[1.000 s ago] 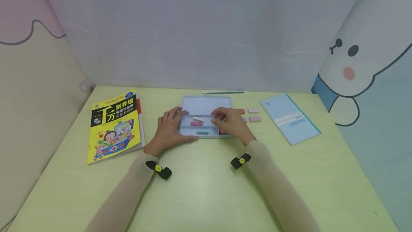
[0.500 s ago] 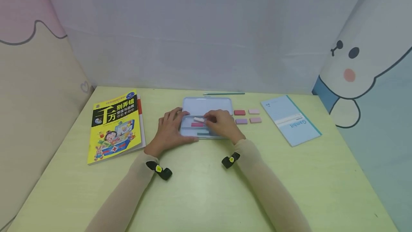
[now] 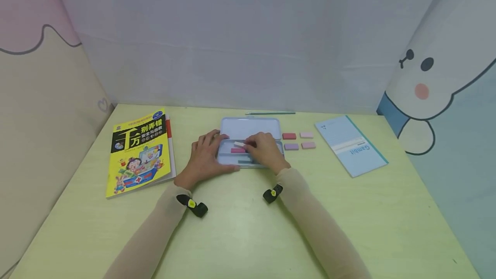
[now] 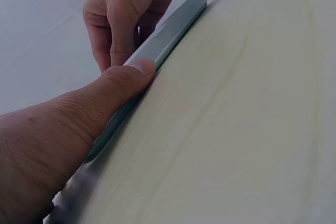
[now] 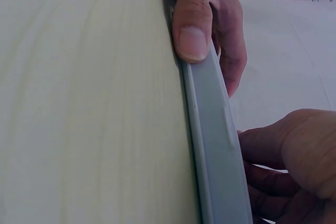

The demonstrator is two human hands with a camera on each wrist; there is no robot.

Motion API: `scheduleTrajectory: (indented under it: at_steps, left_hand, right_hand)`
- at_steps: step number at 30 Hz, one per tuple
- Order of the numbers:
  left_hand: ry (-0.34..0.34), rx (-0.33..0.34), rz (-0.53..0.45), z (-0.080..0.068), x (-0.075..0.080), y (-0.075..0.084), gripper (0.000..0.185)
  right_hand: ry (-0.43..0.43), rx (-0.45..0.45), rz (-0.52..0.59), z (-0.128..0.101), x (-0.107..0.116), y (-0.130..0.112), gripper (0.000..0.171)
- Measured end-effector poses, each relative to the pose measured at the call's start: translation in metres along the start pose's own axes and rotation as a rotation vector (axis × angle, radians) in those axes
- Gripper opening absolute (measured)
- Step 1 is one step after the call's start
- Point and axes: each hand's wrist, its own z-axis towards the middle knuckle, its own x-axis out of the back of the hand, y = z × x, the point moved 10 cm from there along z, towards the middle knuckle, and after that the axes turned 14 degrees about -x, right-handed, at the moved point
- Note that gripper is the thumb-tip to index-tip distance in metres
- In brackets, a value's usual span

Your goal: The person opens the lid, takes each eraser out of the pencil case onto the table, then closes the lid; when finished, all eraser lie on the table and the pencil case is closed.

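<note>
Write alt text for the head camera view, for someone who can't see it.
Two hands work at an open grey-blue tin case on a pale green table: the left hand steadies its left end, the right hand touches a white eraser inside.

An open pencil case (image 3: 249, 126) lies at the middle of the worktop (image 3: 248, 227), with a book (image 3: 139, 152) well to its left and a booklet (image 3: 350, 143) well to its right. Four erasers (image 3: 298, 141) lie in two rows just right of the case, between it and the booklet, and a pencil (image 3: 270, 113) lies behind the case near the back wall. The left hand (image 3: 204, 156) rests at the case's left end and the right hand (image 3: 263, 152) lies over its tray, beside two small blocks (image 3: 238, 147) inside it.
</note>
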Motion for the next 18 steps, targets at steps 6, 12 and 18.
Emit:
scheduleTrajectory:
  at_steps: [6,12,18]
  left_hand:
    - [0.002,0.0,-0.008,0.0,0.0,0.0,0.103]
    - [0.01,-0.005,-0.006,0.0,0.001,0.001,0.103]
    - [0.013,-0.009,-0.007,0.0,0.001,0.0,0.103]
  right_hand:
    - [0.009,0.022,0.006,-0.003,0.002,-0.001,0.02]
    - [0.032,0.021,0.04,-0.009,0.009,0.002,0.019]
    - [0.098,0.004,0.081,-0.018,0.022,0.009,0.016]
